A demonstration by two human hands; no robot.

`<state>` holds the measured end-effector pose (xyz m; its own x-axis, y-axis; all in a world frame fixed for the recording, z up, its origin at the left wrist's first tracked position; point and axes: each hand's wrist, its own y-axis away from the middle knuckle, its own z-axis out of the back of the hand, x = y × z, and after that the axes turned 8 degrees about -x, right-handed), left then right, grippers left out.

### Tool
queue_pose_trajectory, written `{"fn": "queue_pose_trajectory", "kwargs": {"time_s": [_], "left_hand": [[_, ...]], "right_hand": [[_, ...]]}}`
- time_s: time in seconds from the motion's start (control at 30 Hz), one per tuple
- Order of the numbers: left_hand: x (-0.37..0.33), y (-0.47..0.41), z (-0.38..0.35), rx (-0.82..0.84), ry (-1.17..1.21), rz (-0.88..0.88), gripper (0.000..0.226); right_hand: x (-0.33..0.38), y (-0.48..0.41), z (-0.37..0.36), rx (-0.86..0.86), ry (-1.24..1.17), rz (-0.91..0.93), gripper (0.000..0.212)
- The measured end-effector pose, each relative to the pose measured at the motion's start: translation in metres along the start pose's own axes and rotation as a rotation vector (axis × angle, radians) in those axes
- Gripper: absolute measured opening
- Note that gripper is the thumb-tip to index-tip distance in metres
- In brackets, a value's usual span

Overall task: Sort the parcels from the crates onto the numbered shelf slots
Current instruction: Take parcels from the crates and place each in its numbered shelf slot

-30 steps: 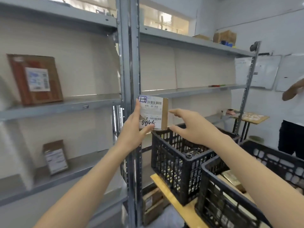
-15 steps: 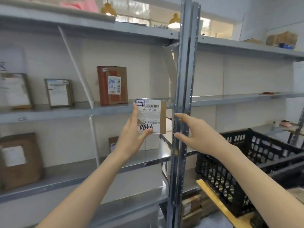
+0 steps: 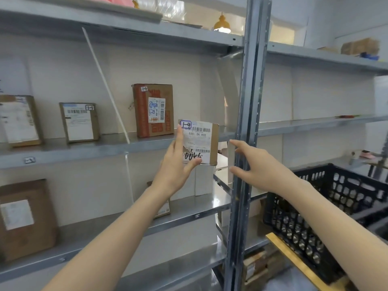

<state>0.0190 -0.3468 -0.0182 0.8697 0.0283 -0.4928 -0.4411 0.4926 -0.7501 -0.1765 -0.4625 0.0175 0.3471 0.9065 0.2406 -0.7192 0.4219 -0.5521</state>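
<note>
Against grey shelving [image 3: 84, 149], left hand [image 3: 172, 173] fingers pinch the parcel [image 3: 201, 141], right hand [image 3: 262, 169] fingers spread alongside.

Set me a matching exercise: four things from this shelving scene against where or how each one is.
1. small parcel tagged 1-4
2. red-brown box
3. black crate
4. right hand

a. low, right of the steel upright
b. gripped by the left hand
c. open, holding nothing
d. standing on the middle shelf

Pairs: 1-b, 2-d, 3-a, 4-c.
</note>
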Motion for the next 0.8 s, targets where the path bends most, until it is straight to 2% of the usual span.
{"fn": "queue_pose_trajectory", "kwargs": {"time_s": [0.5, 0.8], "left_hand": [[0.051, -0.158, -0.115, -0.164, -0.083, 0.04, 0.101], [0.1, -0.235, -0.164, -0.165, -0.075, 0.04, 0.1]], "right_hand": [[-0.126, -0.192, -0.039, -0.04, 0.028, 0.147, 0.079], [-0.157, -0.301, -0.077, -0.075, -0.015, 0.187, 0.089]]}}
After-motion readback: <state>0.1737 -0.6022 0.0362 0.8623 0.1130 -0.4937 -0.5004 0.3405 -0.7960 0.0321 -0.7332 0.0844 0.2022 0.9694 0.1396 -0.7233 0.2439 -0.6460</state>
